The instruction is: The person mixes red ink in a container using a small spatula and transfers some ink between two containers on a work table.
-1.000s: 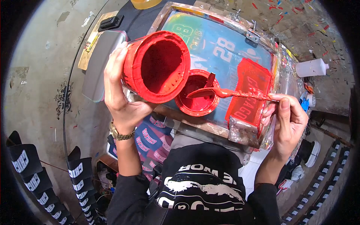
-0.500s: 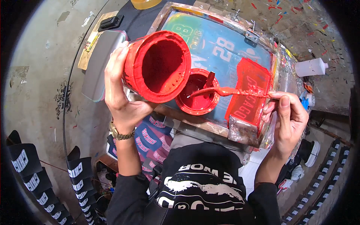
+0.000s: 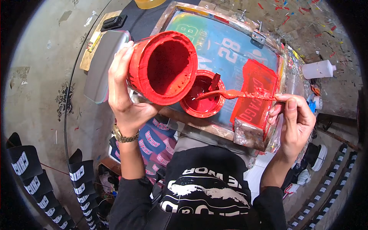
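1. Ahead of me, slightly rightward: framed printing screen [image 3: 212, 38], a red patch [image 3: 248, 81] on its right side.
2. Large red tub [image 3: 140, 71]: held tilted, mouth turned rightward and toward my view. Its rim overlaps the small red tub [image 3: 205, 114]; contact I cannot tell.
3. Left hand [image 3: 124, 86]: spread wide, gripping the large red tub round its outer wall, thumb low.
4. Right hand [image 3: 293, 120]: closed to a pinch, thumb against fingers, on the handle end of a red spoon [image 3: 234, 94].
5. Small red tub: mouth up at the screen's near edge, between my hands, nearer the left.
6. Red spoon: long axis running leftward, nearly crosswise, from the right hand to its bowl at the small red tub's mouth.
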`<state>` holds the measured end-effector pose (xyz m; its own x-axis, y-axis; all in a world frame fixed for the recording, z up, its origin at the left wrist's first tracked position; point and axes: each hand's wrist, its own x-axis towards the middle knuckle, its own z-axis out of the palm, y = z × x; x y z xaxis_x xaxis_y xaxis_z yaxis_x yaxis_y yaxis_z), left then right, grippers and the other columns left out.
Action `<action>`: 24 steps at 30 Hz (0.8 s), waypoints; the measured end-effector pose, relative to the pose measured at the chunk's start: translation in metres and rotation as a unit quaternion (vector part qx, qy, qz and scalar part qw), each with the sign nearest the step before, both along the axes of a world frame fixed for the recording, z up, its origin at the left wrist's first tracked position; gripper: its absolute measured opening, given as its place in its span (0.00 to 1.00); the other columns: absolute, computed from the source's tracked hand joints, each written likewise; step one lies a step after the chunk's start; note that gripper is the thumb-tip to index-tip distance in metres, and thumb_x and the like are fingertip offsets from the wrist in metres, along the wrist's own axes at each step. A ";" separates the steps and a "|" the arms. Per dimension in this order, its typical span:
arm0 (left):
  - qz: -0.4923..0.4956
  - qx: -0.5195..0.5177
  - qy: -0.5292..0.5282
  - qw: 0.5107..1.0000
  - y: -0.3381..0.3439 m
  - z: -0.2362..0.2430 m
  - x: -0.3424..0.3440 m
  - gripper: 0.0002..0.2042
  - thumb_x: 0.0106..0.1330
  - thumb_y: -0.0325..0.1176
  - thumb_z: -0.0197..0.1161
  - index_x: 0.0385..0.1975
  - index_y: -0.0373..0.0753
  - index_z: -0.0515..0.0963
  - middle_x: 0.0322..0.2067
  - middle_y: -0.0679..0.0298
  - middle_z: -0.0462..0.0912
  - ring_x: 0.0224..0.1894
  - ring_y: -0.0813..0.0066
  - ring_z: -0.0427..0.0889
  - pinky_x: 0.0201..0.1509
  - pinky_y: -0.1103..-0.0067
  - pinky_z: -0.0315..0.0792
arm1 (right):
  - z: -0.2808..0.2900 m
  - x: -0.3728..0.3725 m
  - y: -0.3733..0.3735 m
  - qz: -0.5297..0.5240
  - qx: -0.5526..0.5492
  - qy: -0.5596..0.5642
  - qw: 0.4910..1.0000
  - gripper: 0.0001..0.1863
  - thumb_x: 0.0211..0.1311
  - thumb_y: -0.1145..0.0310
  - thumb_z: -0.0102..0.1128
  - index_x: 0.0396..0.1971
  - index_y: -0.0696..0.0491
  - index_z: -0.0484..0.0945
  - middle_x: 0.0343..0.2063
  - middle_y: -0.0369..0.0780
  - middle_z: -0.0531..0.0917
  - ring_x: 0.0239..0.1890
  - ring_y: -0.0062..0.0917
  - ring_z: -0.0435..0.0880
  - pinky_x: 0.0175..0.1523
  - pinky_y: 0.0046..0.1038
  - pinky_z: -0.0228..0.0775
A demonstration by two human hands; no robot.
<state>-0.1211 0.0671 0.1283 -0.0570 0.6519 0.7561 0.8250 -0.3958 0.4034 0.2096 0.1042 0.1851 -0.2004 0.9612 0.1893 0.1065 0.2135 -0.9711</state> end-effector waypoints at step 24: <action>0.022 -0.014 0.033 0.999 -0.001 0.002 -0.001 0.50 0.40 0.39 0.86 0.67 0.33 0.67 0.64 0.45 0.74 0.66 0.52 0.76 0.70 0.62 0.71 | 0.002 -0.002 0.001 0.007 -0.008 0.012 1.000 0.13 0.77 0.69 0.57 0.43 0.65 0.83 0.27 0.42 0.85 0.26 0.19 0.82 0.33 0.21 0.75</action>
<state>-0.1221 0.0665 0.1300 -0.0369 0.6715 0.7401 0.8669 -0.3469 0.3580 0.2078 0.1049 0.1873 -0.2083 0.9614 0.1795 0.0796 0.1996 -0.9766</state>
